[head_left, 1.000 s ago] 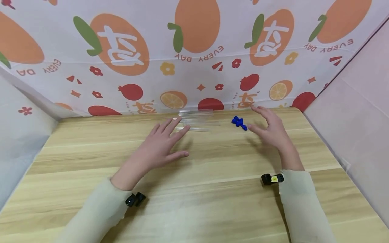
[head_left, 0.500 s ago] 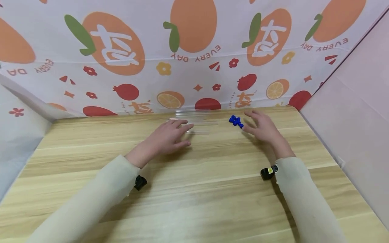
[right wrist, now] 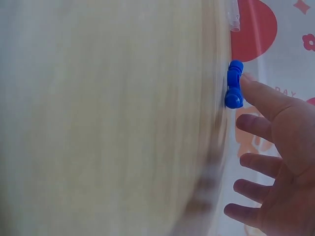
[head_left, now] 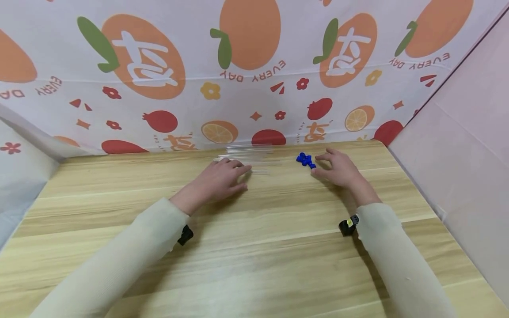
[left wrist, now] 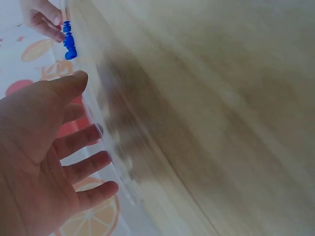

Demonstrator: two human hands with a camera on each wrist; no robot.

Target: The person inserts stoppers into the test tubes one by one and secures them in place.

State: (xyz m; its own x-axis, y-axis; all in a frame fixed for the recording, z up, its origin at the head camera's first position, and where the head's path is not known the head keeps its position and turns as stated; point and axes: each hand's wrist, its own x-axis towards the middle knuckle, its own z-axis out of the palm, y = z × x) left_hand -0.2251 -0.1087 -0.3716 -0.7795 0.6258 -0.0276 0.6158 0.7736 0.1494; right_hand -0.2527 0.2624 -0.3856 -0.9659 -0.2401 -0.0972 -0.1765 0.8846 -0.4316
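While two arms in pale cream sleeves reach up from the bottom of the frame, the person's left hand is spread over the table just left of centre. Its fingers are parted and slightly bent, with nothing in their grasp. From where I stand, I can't tell whether the tips touch the thin, straight, clear tubes by them. Those tubes lie side by side across the upper middle of the head view, near the table's far edge, some partly hidden by the hand.

To the right of the tubes, above and right of the frame's centre, sits a small cluster of glossy, bright-blue, knobbly pieces. The right hand is just beside it, thumb and fingers well apart and grasping nothing. Its thumb tip comes right up to the cluster's near end; I can't tell whether it touches.

Each wrist carries a small black camera. Beneath everything runs a light wood-grain table with brown streaks, and across the top of the frame hangs a white cloth printed with oranges, red fruit and upside-down lettering.
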